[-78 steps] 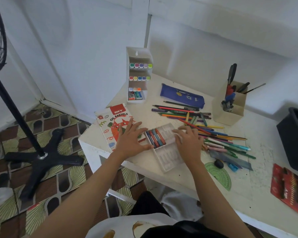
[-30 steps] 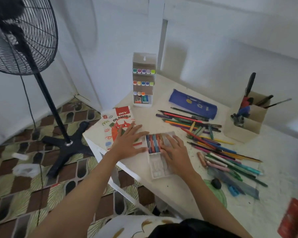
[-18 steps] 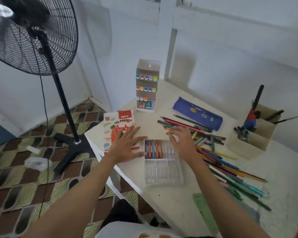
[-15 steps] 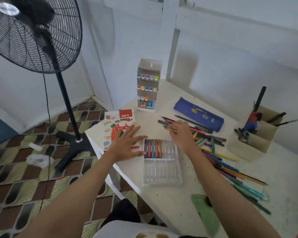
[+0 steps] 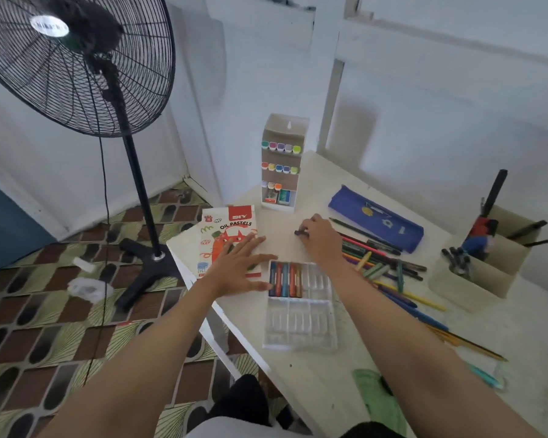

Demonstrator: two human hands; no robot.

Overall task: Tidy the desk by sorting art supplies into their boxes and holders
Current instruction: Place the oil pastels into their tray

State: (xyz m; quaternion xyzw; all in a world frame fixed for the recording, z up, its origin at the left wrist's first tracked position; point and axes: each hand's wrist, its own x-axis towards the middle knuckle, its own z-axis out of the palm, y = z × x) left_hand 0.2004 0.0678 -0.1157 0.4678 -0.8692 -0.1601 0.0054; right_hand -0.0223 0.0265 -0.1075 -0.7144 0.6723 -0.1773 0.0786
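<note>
- Pastel tray (image 5: 299,324) lies on the desk (image 5: 310,380) between your forearms, with its long axis running toward you. The empty slots are to the right of the filled ones.
- Your right hand (image 5: 321,240) is the nearer one. It pinches a dark stick (image 5: 299,232) just beyond the tray's far edge.
- Your left hand (image 5: 239,268) lies flat with fingers spread, just beside the tray's left edge.

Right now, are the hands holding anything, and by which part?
Right hand pinches a small dark stick, probably a pastel; one end pokes out of the grip. Left hand lies flat on the oil pastels box, holding nothing.
</note>
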